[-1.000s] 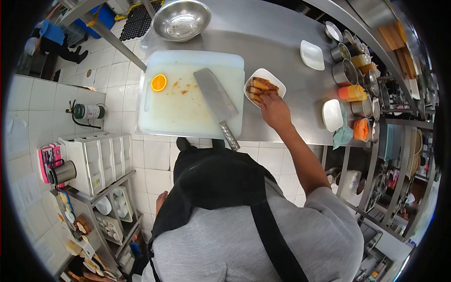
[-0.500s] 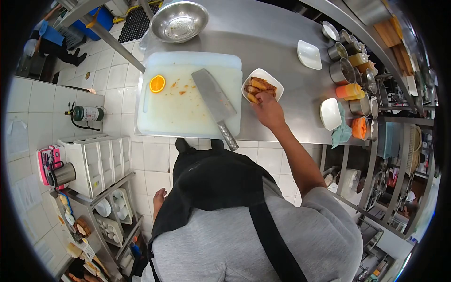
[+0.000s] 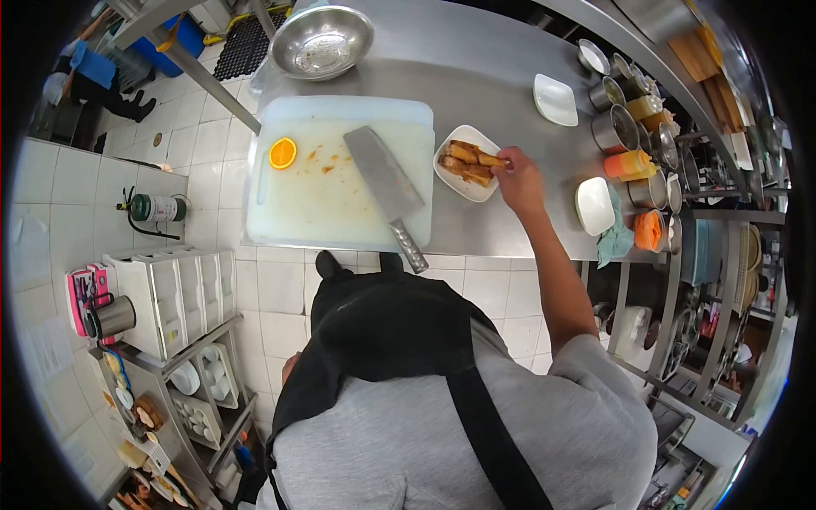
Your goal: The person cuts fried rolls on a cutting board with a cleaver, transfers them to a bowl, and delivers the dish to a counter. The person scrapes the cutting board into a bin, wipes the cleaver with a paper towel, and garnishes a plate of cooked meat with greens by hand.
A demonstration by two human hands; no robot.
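At the right rim of a white square bowl (image 3: pixel 463 189), my right hand (image 3: pixel 520 183) is closed, fingertips pinching the end of a browned piece of food that looks like chicken. Several browned pieces (image 3: pixel 469 157) lie in the bowl. Left of it is a white cutting board (image 3: pixel 340 225) with a cleaver (image 3: pixel 382 170) lying across its right side, the handle past the front edge. An orange half (image 3: pixel 282 153) rests cut side up on the board, near small brown scraps (image 3: pixel 327 169). My left hand (image 3: pixel 291 365) hangs low beside the black apron, mostly hidden by it; its fingers do not show.
A steel mixing bowl (image 3: pixel 321 72) stands behind the board. Two white dishes (image 3: pixel 555 99), metal pots (image 3: pixel 615 129), squeeze bottles (image 3: pixel 627 163) and a green cloth (image 3: pixel 617 238) line the counter's right side. Another person (image 3: pixel 98 76) is at the far left.
My right hand has moved right, from over the food to the bowl's right rim. One piece now points toward my fingers. My left hand has slipped further behind the apron.
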